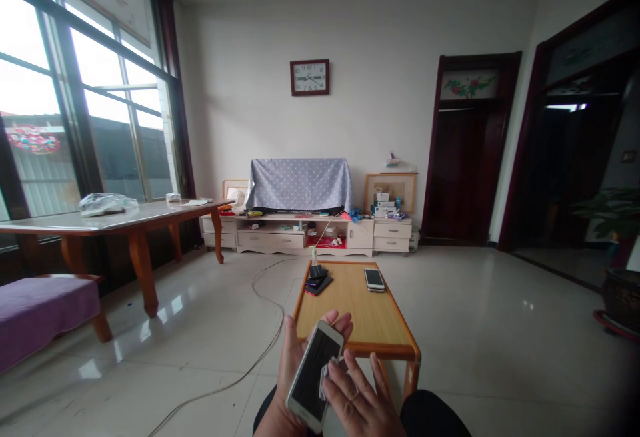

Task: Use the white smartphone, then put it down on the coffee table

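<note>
A white-framed smartphone with a dark screen lies tilted in my left hand, whose fingers come round behind its far edge. My right hand presses a small greyish-white cloth against the right side of the screen, its fingertips bent over the cloth. Both hands are just in front of the low wooden table. On that table, at the back left, dark phones or cases lie in a loose pile beside a small clear bottle. Another white phone rests at the back right.
A pale cable runs across the tiled floor to the left. Further left stand a larger table and a seat with a purple cover. A TV cabinet is along the far wall. A potted plant stands at right.
</note>
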The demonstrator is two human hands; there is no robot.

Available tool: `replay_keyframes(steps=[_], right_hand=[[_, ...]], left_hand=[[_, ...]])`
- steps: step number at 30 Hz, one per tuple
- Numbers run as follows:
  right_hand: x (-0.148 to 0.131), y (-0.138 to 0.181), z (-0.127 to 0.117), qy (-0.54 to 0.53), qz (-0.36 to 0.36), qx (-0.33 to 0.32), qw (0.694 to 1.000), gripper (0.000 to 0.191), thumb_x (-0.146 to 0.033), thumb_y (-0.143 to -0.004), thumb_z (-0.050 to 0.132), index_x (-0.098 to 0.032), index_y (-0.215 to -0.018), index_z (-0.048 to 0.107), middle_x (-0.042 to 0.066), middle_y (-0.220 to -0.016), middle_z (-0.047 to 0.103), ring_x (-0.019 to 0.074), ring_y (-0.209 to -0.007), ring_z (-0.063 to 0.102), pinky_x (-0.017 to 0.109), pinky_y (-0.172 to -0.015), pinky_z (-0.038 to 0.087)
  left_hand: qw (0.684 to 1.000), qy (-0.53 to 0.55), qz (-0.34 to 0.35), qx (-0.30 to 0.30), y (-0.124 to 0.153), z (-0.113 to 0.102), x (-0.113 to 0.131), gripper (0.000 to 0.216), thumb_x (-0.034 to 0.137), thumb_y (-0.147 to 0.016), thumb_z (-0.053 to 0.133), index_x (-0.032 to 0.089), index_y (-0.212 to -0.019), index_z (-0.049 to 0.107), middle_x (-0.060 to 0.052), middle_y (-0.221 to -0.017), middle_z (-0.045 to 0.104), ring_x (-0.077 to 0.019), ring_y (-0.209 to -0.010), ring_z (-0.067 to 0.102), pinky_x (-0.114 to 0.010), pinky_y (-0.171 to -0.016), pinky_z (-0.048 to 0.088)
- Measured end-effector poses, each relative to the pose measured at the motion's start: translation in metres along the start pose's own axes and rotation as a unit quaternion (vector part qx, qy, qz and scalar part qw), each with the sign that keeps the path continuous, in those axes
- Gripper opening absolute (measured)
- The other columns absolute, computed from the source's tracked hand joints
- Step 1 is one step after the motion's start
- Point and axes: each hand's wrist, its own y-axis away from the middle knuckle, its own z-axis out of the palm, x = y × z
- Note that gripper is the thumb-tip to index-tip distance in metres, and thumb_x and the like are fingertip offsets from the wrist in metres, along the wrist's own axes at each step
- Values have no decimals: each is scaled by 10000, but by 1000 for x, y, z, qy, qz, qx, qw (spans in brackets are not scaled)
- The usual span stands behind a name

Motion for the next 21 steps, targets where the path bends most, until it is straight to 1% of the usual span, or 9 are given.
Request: replay_keyframes(steps=[3, 5, 8, 11, 14, 16, 18, 21], right_hand=[[3, -5, -1, 16, 7, -15, 1000, 352, -345, -1016, 516, -245, -1328, 645, 11, -1489, 539, 296, -1458, 374, 589, -1222, 189], [6, -9, -1, 24, 7, -11, 1000, 363, -368, -1017, 516, -254, -1340, 637, 7, -1500, 524, 300, -1463, 361, 595, -1216, 200], [8, -9, 0, 35, -6, 6, 999, 338, -349, -1024, 525, -249, -1321, 652, 12, -1496, 531, 298, -1448, 390, 593, -1219, 198], [7, -5, 5, 38, -2, 20, 999, 305, -308, -1022, 548, -235, -1293, 670, 28, -1476, 558, 293, -1440, 394, 573, -1225, 207], [6, -6, 8, 41, 19, 37, 998, 301, -307, -1012, 568, -240, -1286, 673, 29, -1472, 561, 300, -1440, 388, 577, -1216, 235], [8, -7, 9, 47, 12, 35, 998, 313, -314, -1010, 564, -247, -1297, 670, 13, -1471, 558, 308, -1422, 423, 588, -1213, 238], [11, -6, 8, 51, -5, 30, 998, 310, -319, -1008, 564, -261, -1291, 674, 2, -1460, 568, 304, -1405, 453, 586, -1216, 238], [14, -1, 8, 58, -11, 39, 997, 287, -329, -1006, 570, -267, -1259, 690, 6, -1435, 596, 285, -1404, 454, 564, -1227, 238]], left_hand=[[999, -10, -38, 9, -1, 0, -6, 928, 849, -876, 293, 144, -1408, 579, -186, -1563, 443, -382, -1536, 213, -608, -1235, 123], [998, -17, -56, 11, -3, -1, -9, 911, 840, -881, 301, 152, -1410, 580, -176, -1545, 473, -373, -1530, 241, -572, -1247, 118], [999, -22, -40, -7, -3, -2, -6, 956, 862, -861, 309, 138, -1437, 550, -180, -1543, 473, -375, -1522, 261, -551, -1255, 99], [1000, -16, -15, -7, -3, -1, -2, 973, 858, -874, 261, 122, -1448, 535, -195, -1558, 447, -373, -1514, 285, -553, -1258, 85], [999, -4, -40, -3, -2, 6, -8, 914, 827, -901, 209, 180, -1463, 526, -167, -1556, 458, -367, -1513, 290, -577, -1253, 96], [999, 7, -53, -6, -1, 9, -11, 856, 805, -916, 195, 242, -1486, 498, -126, -1557, 469, -351, -1521, 275, -578, -1255, 103], [999, 13, -46, -16, 0, 9, -11, 843, 804, -916, 190, 266, -1493, 486, -105, -1564, 463, -341, -1530, 255, -571, -1260, 90], [999, 6, -27, -34, -1, 6, -4, 912, 843, -889, 207, 214, -1473, 515, -139, -1578, 436, -357, -1533, 242, -579, -1261, 48]])
